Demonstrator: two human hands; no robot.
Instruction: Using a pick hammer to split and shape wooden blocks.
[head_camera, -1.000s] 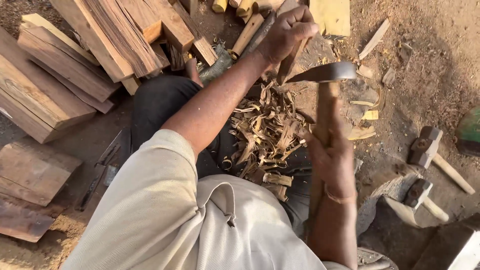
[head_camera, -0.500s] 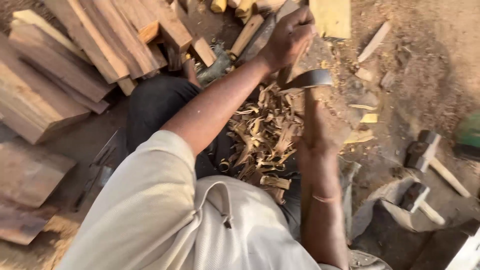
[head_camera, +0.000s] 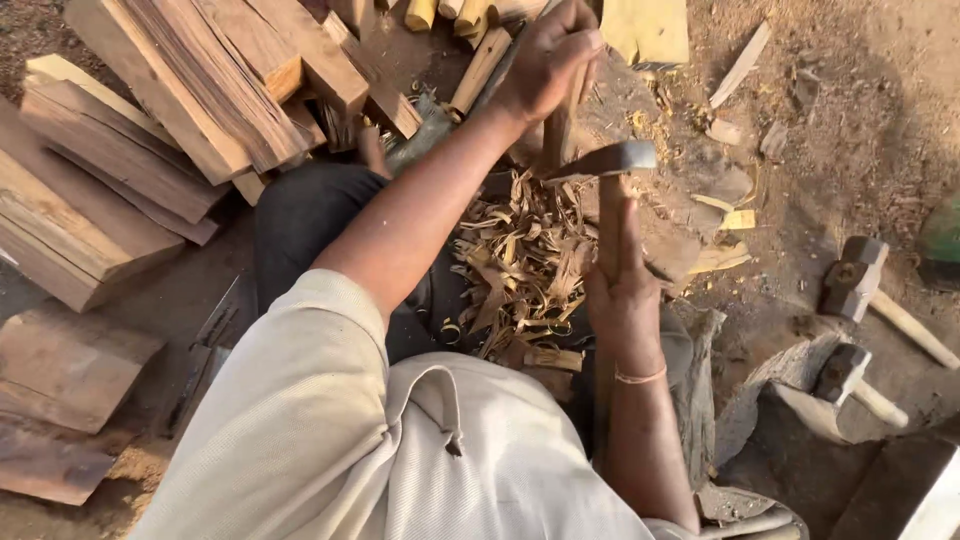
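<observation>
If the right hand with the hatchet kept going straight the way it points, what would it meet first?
The right hand points its hatchet up the picture, toward the wooden stick held upright by the left hand. That stick would probably be met first, though depth is hard to judge from above.

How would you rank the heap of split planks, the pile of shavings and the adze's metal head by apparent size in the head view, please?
1. Heap of split planks, by far the largest.
2. Pile of shavings, middling.
3. Adze's metal head, smallest, beside the stick in the left hand; right hand grips its handle.
</observation>
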